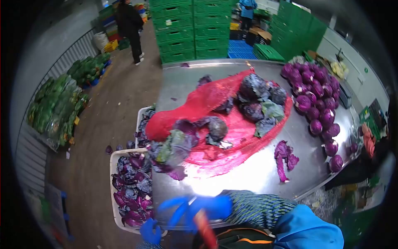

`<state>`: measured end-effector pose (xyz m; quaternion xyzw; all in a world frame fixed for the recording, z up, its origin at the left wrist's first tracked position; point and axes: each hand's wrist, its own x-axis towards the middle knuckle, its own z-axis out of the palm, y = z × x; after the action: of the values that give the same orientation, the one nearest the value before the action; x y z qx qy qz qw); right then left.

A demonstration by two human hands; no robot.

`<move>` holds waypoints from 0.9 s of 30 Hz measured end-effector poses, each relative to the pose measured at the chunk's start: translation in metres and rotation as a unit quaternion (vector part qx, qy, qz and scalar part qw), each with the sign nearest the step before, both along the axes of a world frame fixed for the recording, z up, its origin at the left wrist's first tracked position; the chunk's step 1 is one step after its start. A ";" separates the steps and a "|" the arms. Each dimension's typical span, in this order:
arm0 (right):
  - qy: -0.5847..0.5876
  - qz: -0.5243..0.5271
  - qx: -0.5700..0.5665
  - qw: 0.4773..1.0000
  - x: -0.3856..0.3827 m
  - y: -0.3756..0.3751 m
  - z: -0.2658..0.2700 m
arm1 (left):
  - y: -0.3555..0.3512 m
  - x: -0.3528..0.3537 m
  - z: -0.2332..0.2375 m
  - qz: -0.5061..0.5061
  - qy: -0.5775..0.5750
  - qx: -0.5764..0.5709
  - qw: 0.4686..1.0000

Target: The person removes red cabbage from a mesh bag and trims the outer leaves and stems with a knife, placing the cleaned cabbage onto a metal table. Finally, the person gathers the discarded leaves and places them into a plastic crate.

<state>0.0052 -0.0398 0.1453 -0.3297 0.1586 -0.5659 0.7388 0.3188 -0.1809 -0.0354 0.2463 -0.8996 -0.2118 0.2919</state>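
My right hand, in a blue glove, is over the table's near edge, smeared by motion. Its fingers point left. A blurred red object overlaps its underside; whether the hand grips it is unclear. Lower left, my left hand, also gloved in blue, has its fingers curved apart with nothing visible between them. It is beside a white crate of purple leaves. On the metal table, a red mesh bag lies spread under untrimmed cabbages. Leafy cabbage hangs over its left edge.
Shiny purple cabbages are heaped at the table's right, with loose purple leaves nearer. Green crates stand behind. One person stands back left, another at the back. Green vegetables lie along the left wall.
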 end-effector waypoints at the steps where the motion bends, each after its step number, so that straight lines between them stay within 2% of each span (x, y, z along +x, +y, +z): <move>1: 0.036 -0.048 0.027 0.998 -0.040 0.034 -0.038 | -0.015 -0.023 0.006 -0.013 0.010 -0.067 0.998; 2: -0.165 -0.152 0.194 0.955 -0.059 0.076 -0.045 | -0.027 -0.071 0.027 -0.022 0.027 -0.133 0.990; 3: -0.218 -0.303 0.261 0.890 -0.067 0.107 -0.024 | -0.024 -0.125 0.080 -0.056 -0.069 0.014 0.996; 4: -0.229 -0.368 0.237 0.869 -0.083 0.137 -0.040 | -0.025 -0.174 0.088 -0.083 -0.032 0.016 0.996; 5: -0.240 -0.431 0.207 0.845 -0.100 0.166 -0.065 | -0.021 -0.232 0.102 -0.117 -0.029 -0.058 0.991; 6: -0.086 -0.540 0.282 0.788 -0.116 0.189 -0.080 | -0.016 -0.292 0.115 -0.167 -0.040 -0.020 0.985; 7: 0.072 -0.626 0.344 0.696 -0.135 0.213 -0.096 | -0.011 -0.348 0.116 -0.214 -0.045 -0.060 0.974; 8: 0.229 -0.660 0.381 0.606 -0.155 0.239 -0.116 | 0.000 -0.404 0.116 -0.222 -0.083 -0.053 0.970; 9: 0.377 -0.671 0.408 0.491 -0.175 0.269 -0.140 | 0.004 -0.459 0.103 -0.230 -0.095 -0.104 0.963; 10: 0.518 -0.660 0.406 0.363 -0.194 0.305 -0.174 | 0.021 -0.506 0.117 -0.188 -0.193 -0.107 0.957; 11: 0.640 -0.624 0.389 0.224 -0.207 0.336 -0.202 | 0.028 -0.552 0.111 -0.144 -0.225 -0.160 0.950; 13: 0.674 -0.380 0.469 0.425 -0.227 0.363 -0.204 | 0.018 -0.623 0.102 -0.090 -0.250 -0.202 0.943; 14: 0.622 -0.527 0.379 0.438 -0.201 0.325 -0.196 | -0.001 -0.664 0.068 -0.004 -0.283 -0.288 0.915; 15: 0.649 -0.465 0.396 0.454 -0.192 0.312 -0.223 | -0.028 -0.697 0.045 -0.017 -0.306 -0.167 0.937; 16: 0.579 -0.397 0.336 0.627 -0.181 0.276 -0.145 | -0.042 -0.702 0.051 -0.061 -0.310 -0.065 0.947; 17: 0.332 -0.424 0.388 0.748 -0.161 0.279 -0.195 | -0.047 -0.700 0.059 -0.070 -0.261 -0.019 0.963; 18: 0.141 -0.444 0.379 0.800 -0.151 0.274 -0.211 | -0.048 -0.691 0.066 -0.083 -0.216 0.026 0.972; 19: 0.146 -0.503 0.290 0.801 -0.155 0.251 -0.210 | -0.040 -0.680 0.065 -0.077 -0.227 0.027 0.970; 20: 0.117 -0.537 0.380 0.744 -0.154 0.241 -0.204 | -0.022 -0.670 0.061 -0.123 -0.175 0.099 0.972; 21: 0.095 -0.566 0.470 0.671 -0.172 0.216 -0.152 | -0.001 -0.657 0.062 -0.171 -0.116 0.175 0.963; 23: 0.111 -0.641 0.426 0.628 -0.196 0.209 -0.136 | 0.044 -0.613 0.117 -0.195 -0.152 0.253 0.935; 25: 0.061 -0.693 0.414 0.587 -0.215 0.209 -0.109 | 0.036 -0.559 0.129 -0.360 -0.194 0.265 0.873; 27: -0.027 -0.689 0.364 0.627 -0.223 0.221 -0.107 | -0.014 -0.520 0.150 -0.327 -0.172 0.091 0.925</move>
<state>-0.2176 0.1815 0.0385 0.1861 0.5125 -0.8146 0.1976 -0.2015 -0.1947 0.1144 -0.0032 -0.9435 -0.3304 0.0240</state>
